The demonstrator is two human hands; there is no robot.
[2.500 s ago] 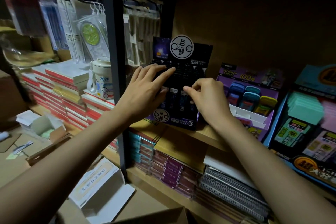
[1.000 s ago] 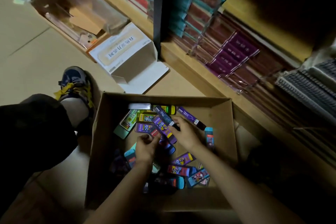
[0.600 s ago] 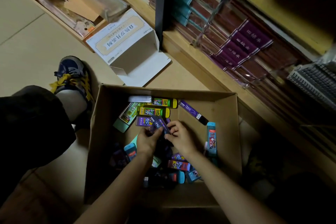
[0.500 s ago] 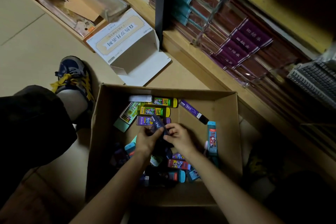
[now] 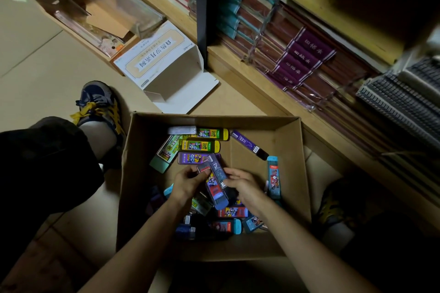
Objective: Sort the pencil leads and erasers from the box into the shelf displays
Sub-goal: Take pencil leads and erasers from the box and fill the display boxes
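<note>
Inside box (image 5: 262,123), scattered lead cases (image 5: 198,145)

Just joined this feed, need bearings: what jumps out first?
A cardboard box on the floor, centre, strewn with colourful packs. Inside it the left hand and right hand together grip a few lead cases. An open white carton lies beyond, by the shelf.

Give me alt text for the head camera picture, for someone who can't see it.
The left hand and right hand hold a few slim lead cases inside an open cardboard box of colourful stationery packs on the floor. Beside it are a wooden shelf of stacked notebooks and an open white carton.
</note>
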